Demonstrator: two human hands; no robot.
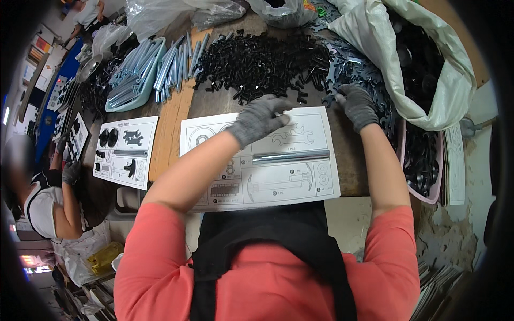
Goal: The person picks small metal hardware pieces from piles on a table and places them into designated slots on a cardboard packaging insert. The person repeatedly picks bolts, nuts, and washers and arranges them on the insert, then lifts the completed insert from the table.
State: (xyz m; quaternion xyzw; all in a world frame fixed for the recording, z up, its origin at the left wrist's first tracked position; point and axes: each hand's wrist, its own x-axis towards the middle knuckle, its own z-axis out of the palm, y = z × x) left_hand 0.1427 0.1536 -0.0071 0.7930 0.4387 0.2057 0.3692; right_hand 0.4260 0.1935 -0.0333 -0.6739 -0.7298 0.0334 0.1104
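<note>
My left hand [259, 121], in a grey glove, hovers over the upper part of a white printed card [316, 187] with its fingers stretched and apart, nothing between them. Across the card's middle lies a silver metal tube [292, 155]. To the right, my gloved right hand [357, 107] reaches to the near edge of a heap of dark open-end wrenches [356, 72]. Its fingers are bent down among the wrenches; what they grip, if anything, is hidden. Beyond the card spreads a large pile of small black bolt-like parts [262, 64].
A pale blue tray [152, 88] holds metal tubes, with loose tubes [174, 69] beside it. Another card [128, 176] with parts lies left. A white woven sack [375, 27] and a pink bin [428, 198] of black parts stand right. A co-worker [53, 206] works at left.
</note>
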